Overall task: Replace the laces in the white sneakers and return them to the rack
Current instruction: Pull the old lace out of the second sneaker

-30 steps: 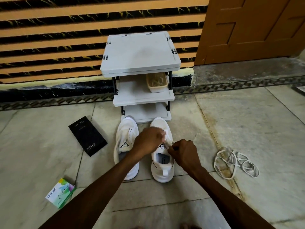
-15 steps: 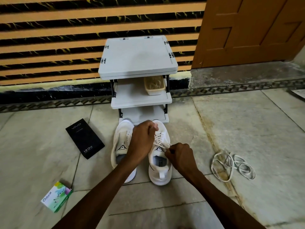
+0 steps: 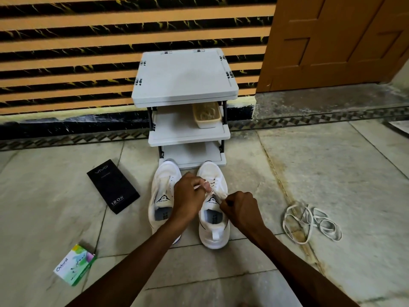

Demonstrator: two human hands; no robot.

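Head camera, looking down at a tiled floor (image 3: 332,173): my two hands meet over the right-hand sneaker (image 3: 213,233), one of two white shoes standing side by side, toes touching or just short of the bottom shelf of a grey rack (image 3: 183,76). My left hand (image 3: 188,196) reaches across the left-hand sneaker (image 3: 160,187), fingers curled, pinching a white lace (image 3: 200,185) above the eyelets. My right hand (image 3: 242,209) is clenched into a fist just beside the shoe's tongue, gripping the other stretch of the same lace, which runs taut from the eyelets into the fist. The left-hand sneaker shows no lace that I can make out.

A tangle of loose laces (image 3: 309,222) lies on the floor to the right, well apart from the shoes. A tan tub (image 3: 207,116) sits on the rack's middle shelf. To the left lie a black box (image 3: 112,186) and, nearer me, a green-and-white carton (image 3: 74,264). The rack stands against a striped wall (image 3: 88,52), with a wooden door (image 3: 332,41) to its right.
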